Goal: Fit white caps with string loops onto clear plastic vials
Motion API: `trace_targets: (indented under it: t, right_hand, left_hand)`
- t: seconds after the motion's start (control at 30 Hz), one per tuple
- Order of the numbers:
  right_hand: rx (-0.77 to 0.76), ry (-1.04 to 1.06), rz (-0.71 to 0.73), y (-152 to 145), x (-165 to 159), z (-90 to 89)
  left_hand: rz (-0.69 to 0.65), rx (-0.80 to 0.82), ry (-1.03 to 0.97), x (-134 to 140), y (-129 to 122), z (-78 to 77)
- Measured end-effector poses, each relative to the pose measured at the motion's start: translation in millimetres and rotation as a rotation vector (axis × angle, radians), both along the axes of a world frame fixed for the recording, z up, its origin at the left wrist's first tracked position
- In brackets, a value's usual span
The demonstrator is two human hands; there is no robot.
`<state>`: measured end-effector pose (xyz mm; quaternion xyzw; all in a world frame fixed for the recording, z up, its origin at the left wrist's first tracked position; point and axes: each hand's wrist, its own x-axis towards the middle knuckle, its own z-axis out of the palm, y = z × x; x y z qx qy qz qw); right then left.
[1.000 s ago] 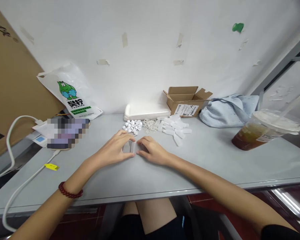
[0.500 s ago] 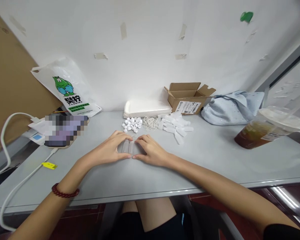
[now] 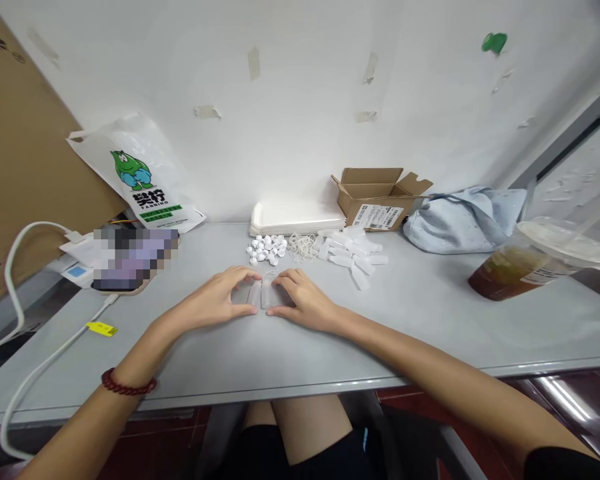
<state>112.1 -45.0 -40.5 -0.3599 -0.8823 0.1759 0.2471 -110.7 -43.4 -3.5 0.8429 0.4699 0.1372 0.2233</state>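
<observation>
Two small translucent plastic bottles lie side by side on the grey table, a narrow gap between them. My left hand (image 3: 226, 293) curves round the left bottle (image 3: 254, 293), with thumb and fingertips near its two ends. In the same way my right hand (image 3: 307, 300) has thumb and fingertips at the ends of the right bottle (image 3: 266, 293). Just beyond the bottles is a thin white loop of string (image 3: 269, 273). Farther back sit a pile of white caps (image 3: 266, 248), a heap of white string loops (image 3: 303, 247) and several loose translucent bottles (image 3: 353, 248).
Behind the piles stand a stack of white trays (image 3: 297, 219) and an open cardboard box (image 3: 375, 200). A light blue cloth bag (image 3: 463, 220) and a drink cup (image 3: 517, 263) are at right. At left are a phone (image 3: 137, 260), a white cable (image 3: 55, 360) and a plastic bag (image 3: 140, 167).
The two bottles now lie slightly apart and look whiter, less clear. Both hands have barely shifted. The whole view has moved a little.
</observation>
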Motion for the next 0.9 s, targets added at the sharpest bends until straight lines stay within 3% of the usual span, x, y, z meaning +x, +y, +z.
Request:
trace_targets:
  t: [0.9]
  right_hand:
    - [-0.071, 0.091, -0.043, 5.1, -1.7, -1.0]
  left_hand:
    - [0.009, -0.018, -0.131, 7.4, -0.3, -6.5]
